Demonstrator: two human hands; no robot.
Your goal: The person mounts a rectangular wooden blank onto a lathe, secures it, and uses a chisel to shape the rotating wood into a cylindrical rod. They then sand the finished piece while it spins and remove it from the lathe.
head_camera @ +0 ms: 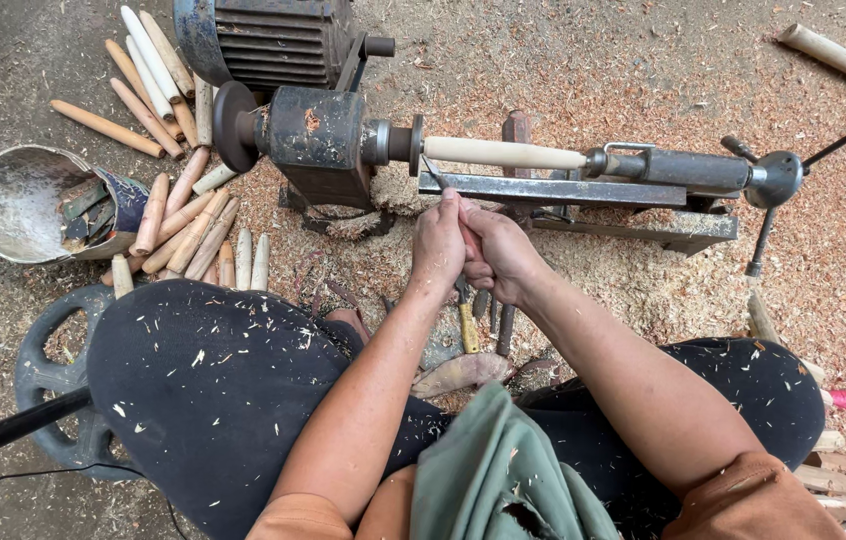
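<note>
A pale wooden rod sits clamped lengthwise in a small lathe on the ground. Both hands — left hand and right hand — are clenched together around a chisel, its tip at the rod's left end, just over the metal tool rest. Turned pegs lie left of the lathe beside a metal bucket — sawdust all around

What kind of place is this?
Probably a small woodturning workshop at floor level: a lathe holds a pale wooden spindle, sawdust covers the ground, and turned wooden pieces lie piled nearby.
</note>
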